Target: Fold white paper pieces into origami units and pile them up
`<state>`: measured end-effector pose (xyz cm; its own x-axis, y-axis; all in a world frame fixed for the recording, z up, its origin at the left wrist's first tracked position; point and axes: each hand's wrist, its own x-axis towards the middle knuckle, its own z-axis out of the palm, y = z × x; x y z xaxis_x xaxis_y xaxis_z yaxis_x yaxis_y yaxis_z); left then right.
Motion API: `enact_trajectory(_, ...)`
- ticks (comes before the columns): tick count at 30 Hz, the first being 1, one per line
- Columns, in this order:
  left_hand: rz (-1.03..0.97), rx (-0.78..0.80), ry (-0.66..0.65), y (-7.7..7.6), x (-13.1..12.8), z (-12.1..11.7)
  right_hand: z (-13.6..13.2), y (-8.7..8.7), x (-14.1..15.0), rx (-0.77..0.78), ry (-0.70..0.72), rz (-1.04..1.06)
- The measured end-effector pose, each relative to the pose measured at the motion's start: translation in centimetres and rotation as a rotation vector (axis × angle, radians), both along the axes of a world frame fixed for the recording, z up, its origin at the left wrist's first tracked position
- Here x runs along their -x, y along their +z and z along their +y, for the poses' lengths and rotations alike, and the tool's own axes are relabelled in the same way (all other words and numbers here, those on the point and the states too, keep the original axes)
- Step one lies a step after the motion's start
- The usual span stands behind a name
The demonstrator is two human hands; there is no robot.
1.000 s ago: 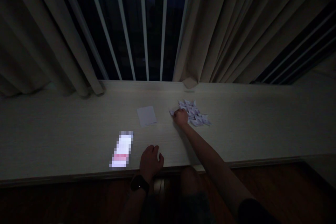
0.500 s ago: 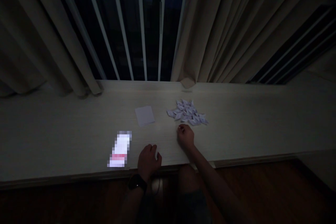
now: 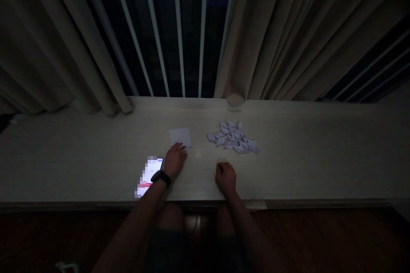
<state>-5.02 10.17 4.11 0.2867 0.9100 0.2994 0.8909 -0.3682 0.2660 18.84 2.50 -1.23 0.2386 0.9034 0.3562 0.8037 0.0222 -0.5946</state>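
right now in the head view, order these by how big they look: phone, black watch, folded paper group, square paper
1. folded paper group
2. phone and square paper: both partly hidden, too close to rank
3. black watch

Pale ledge [image 3: 297, 149]: faint wood-like grain, smooth, low sheen. Square white sheets [image 3: 180, 135]: paper, flat, matt. Small white folded pieces [image 3: 237, 135]: paper, matt, sharply creased. Long beige curtains [image 3: 272, 30]: cloth, matt, in deep folds. Lit rectangular phone [image 3: 150, 175]: smooth screen. Black wrist strap [image 3: 165, 178]: smooth, material not distinguishable. Reddish-brown floor [image 3: 307, 234]: wood-like, finish unclear in low light. White upright bars [image 3: 179, 30]: smooth, apparently painted.
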Motion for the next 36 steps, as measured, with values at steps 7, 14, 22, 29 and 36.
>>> enact_trajectory(7, 0.216, 0.233, -0.036, 0.1, 1.0, 7.1, 0.3, 0.0, -0.1, 0.014, -0.01, 0.005)
enact_trajectory(14, 0.243, 0.194, -0.01, 0.3, 0.4, 5.8, 0.3, 0.3, -0.3, 0.038, -0.003, -0.001)
enact_trajectory(22, 0.302, 0.204, 0.07, 1.1, -0.2, 5.4, 0.2, 0.3, -0.3, 0.014, 0.001, 0.0)
enact_trajectory(29, 0.072, 0.167, 0.295, 1.7, -0.3, 5.6, 0.2, 0.0, -0.4, -0.035, 0.009, 0.005)
enact_trajectory(36, -0.796, 0.18, 0.329, 3.4, -1.4, 2.8, 0.0, 0.2, -0.2, -0.027, 0.014, 0.061)
